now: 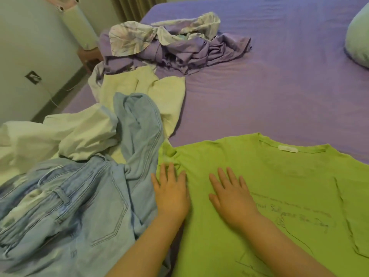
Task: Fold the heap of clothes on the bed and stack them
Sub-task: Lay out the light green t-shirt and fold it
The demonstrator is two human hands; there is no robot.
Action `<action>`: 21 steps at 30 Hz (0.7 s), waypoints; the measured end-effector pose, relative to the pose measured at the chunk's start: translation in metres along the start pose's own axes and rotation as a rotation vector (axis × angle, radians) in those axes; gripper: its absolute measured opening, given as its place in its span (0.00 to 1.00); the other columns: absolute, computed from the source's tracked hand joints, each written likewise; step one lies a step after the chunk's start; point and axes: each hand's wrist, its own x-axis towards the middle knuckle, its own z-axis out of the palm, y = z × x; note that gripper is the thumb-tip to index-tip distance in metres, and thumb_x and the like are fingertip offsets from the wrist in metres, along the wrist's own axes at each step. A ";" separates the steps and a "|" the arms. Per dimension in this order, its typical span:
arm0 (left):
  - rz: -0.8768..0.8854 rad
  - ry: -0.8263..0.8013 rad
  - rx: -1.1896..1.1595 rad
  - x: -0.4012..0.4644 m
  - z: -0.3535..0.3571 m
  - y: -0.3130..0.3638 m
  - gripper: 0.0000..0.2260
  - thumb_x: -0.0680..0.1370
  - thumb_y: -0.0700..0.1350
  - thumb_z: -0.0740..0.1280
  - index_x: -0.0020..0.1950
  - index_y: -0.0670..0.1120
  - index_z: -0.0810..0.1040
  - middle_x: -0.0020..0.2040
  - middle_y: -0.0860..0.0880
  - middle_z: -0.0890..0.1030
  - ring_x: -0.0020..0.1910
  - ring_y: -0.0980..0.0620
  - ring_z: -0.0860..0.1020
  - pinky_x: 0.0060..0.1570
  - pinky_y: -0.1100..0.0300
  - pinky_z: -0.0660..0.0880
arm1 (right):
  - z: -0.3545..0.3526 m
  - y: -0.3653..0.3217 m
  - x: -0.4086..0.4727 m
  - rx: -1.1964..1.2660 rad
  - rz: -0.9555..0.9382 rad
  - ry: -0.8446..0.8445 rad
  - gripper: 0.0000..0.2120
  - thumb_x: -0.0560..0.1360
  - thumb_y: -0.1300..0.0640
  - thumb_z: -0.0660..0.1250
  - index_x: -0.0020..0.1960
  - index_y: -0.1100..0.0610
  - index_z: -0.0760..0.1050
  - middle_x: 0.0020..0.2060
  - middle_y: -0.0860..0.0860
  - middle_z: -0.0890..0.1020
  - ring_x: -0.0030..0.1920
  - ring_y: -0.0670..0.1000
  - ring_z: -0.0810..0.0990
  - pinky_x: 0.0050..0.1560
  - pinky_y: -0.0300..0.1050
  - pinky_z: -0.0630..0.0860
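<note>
Scanning from your left to your right across the bed:

White garment (60,136): crumpled at the far left edge, partly under the jeans.

Jeans (83,200): pale blue denim in a loose heap, back pocket up, one leg running away from you over the pale yellow garment (159,96).

Purple heap (179,50): bunched cloth with a white-and-lilac patterned piece on top (farther back, well apart from your hands).

Left hand (171,194): palm down, fingers straight and a little spread — it presses flat on the left edge of the green T-shirt (279,196), just beside the jeans, fingertips at a bunched fold near the sleeve.

Right hand (231,196): also flat, palm down, fingers straight and slightly apart, resting on the shirt's chest; it holds nothing.

Green T-shirt: spread on the purple sheet (259,86) in front of you, neckline and white label away from you, dark handwritten-style lettering showing through beside your right wrist — a few creases run down its right side.

Pillow (357,39): pale, at the far right edge.
</note>
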 end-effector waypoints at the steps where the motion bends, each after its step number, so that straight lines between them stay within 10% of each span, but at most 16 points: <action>1: -0.063 0.060 -0.050 0.005 -0.003 -0.008 0.23 0.80 0.50 0.58 0.74 0.51 0.61 0.78 0.42 0.51 0.77 0.39 0.46 0.72 0.40 0.43 | -0.006 -0.011 0.013 0.009 -0.032 -0.037 0.28 0.81 0.43 0.46 0.77 0.48 0.40 0.77 0.52 0.41 0.76 0.56 0.38 0.74 0.57 0.42; 7: -0.266 0.087 -0.397 0.036 -0.004 -0.037 0.35 0.77 0.44 0.65 0.78 0.48 0.47 0.67 0.43 0.71 0.64 0.43 0.72 0.60 0.50 0.69 | -0.009 -0.043 0.049 -0.039 -0.067 -0.178 0.28 0.81 0.42 0.48 0.78 0.47 0.44 0.77 0.50 0.41 0.76 0.56 0.38 0.72 0.63 0.44; 11: -0.360 0.141 -0.940 0.038 -0.010 -0.033 0.31 0.76 0.37 0.64 0.77 0.47 0.58 0.62 0.45 0.77 0.59 0.45 0.76 0.51 0.58 0.71 | -0.015 -0.033 0.049 0.349 -0.010 -0.007 0.25 0.81 0.48 0.55 0.76 0.52 0.57 0.76 0.51 0.58 0.76 0.52 0.55 0.74 0.52 0.54; 17: 0.375 0.002 -0.626 0.000 -0.021 0.021 0.32 0.73 0.36 0.60 0.76 0.53 0.61 0.69 0.51 0.70 0.64 0.45 0.71 0.62 0.51 0.68 | -0.056 0.004 0.038 1.478 0.456 0.085 0.15 0.81 0.49 0.56 0.62 0.56 0.71 0.57 0.56 0.78 0.45 0.48 0.78 0.42 0.43 0.73; 21: 0.591 -0.132 -0.327 -0.021 0.003 0.042 0.27 0.70 0.52 0.50 0.68 0.58 0.71 0.76 0.50 0.61 0.74 0.45 0.58 0.73 0.41 0.49 | -0.058 0.024 0.022 1.630 0.607 0.040 0.24 0.78 0.36 0.51 0.65 0.50 0.66 0.56 0.52 0.76 0.46 0.47 0.76 0.39 0.44 0.69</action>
